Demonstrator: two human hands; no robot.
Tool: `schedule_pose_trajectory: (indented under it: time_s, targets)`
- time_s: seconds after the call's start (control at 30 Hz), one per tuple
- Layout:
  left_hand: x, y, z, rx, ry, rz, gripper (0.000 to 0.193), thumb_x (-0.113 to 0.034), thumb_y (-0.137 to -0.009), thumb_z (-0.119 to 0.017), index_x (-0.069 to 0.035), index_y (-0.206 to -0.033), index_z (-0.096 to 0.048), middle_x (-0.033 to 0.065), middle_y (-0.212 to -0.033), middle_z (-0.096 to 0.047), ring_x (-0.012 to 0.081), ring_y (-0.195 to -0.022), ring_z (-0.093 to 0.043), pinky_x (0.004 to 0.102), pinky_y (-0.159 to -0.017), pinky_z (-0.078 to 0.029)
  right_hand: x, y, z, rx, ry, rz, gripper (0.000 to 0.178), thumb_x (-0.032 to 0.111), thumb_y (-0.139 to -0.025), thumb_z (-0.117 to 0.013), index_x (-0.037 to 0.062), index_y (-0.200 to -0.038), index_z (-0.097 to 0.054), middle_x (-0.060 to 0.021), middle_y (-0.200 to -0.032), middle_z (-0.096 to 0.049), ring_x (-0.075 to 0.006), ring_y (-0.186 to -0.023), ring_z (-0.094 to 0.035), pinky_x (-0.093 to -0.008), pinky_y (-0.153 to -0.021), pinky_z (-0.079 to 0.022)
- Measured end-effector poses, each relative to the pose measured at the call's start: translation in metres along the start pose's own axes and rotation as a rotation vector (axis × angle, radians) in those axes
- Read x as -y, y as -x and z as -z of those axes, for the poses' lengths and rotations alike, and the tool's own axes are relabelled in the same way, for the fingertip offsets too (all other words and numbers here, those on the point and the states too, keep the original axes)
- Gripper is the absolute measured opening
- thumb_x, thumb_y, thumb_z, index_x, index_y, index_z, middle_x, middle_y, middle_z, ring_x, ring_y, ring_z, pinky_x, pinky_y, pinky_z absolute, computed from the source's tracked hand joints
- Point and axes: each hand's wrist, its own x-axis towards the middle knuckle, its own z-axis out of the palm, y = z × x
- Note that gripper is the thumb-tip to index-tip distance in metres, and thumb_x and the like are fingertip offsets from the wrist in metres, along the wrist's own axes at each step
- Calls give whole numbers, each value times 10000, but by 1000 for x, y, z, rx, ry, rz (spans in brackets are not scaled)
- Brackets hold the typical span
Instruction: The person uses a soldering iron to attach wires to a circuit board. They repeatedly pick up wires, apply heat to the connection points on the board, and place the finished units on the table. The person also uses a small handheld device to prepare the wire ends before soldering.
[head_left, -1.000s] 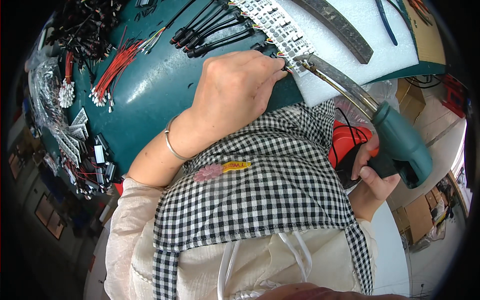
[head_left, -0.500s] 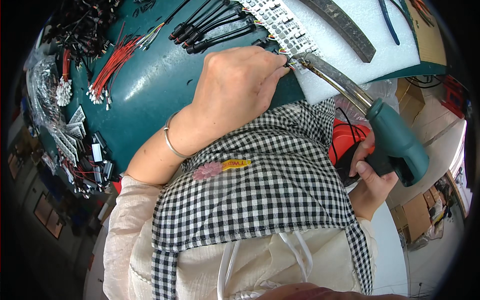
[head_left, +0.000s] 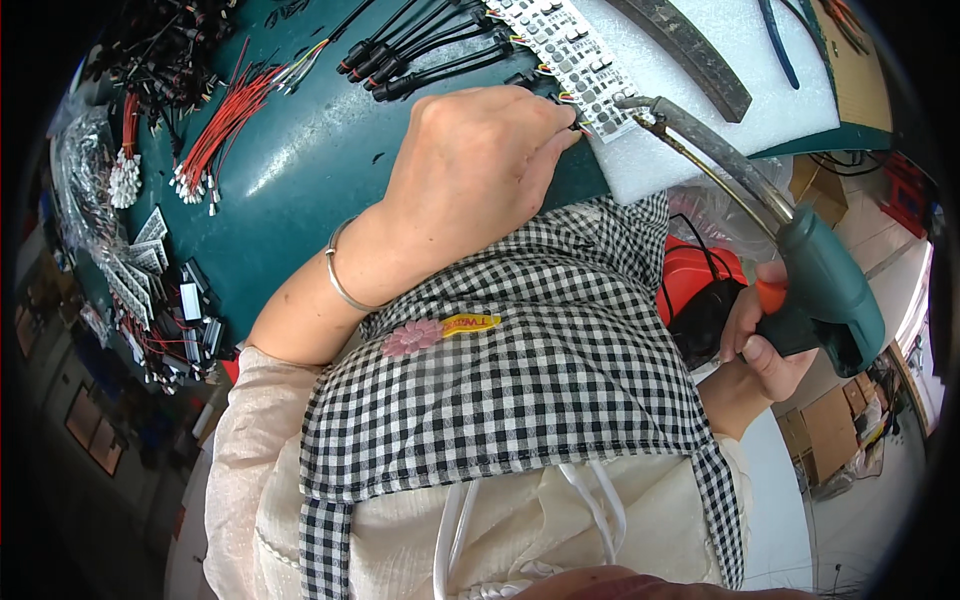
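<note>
My left hand (head_left: 470, 165) is closed in a pinch at the near corner of a white circuit board strip (head_left: 572, 62). Thin coloured wires (head_left: 586, 128) show at its fingertips, and the rest of that cable is hidden under the hand. My right hand (head_left: 768, 350) is wrapped round the handle of a green soldering gun (head_left: 828, 265), a finger by its orange trigger. The gun's two metal tubes slant up and left, and the tip hovers over the board's right edge; whether it touches cannot be seen. Several black connector cables (head_left: 425, 52) lie along the board's left side.
White foam (head_left: 665, 165) lies under the board, with a dark curved bar (head_left: 700, 60) on top. Red wires with white plugs (head_left: 228, 125), a heap of black cables (head_left: 160, 50) and small modules (head_left: 190, 305) lie at left. A red container (head_left: 690, 275) stands below the table edge.
My right hand has drawn the soldering gun to the right, and its tip has come away from my left fingertips. My left hand has hardly moved.
</note>
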Motion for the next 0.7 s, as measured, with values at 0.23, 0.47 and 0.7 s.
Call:
schedule_pose_trajectory:
  time_s: [0.23,0.47,0.7]
  targets:
    - [0,0,-2,5,-1,-11,150,-29,-710,-775,-13,-845,-710,96,-746,-691,173,-536,-617,244,-447,-451,2,2,-6,15,111,-16,675,169,-706,-767,-158,-1191,-429,-62,-556,-470,-134,-393,-428,-233,-361,-359]
    - [-3,-3,3,25,3,6,154,-25,-712,-776,-11,-848,-707,95,-738,-684,162,-508,-598,241,-420,-429,4,9,7,75,104,-76,634,83,-662,-787,-159,-1182,-516,-157,-792,-626,-133,-476,-513,-241,-430,-414]
    - [-6,-9,5,60,-54,-20,150,-35,-715,-766,-18,-850,-703,70,-704,-665,140,-466,-552,236,-413,-408,0,12,5,62,99,-57,607,70,-665,-786,-145,-1172,-532,-162,-878,-631,-138,-495,-529,-242,-430,-424]
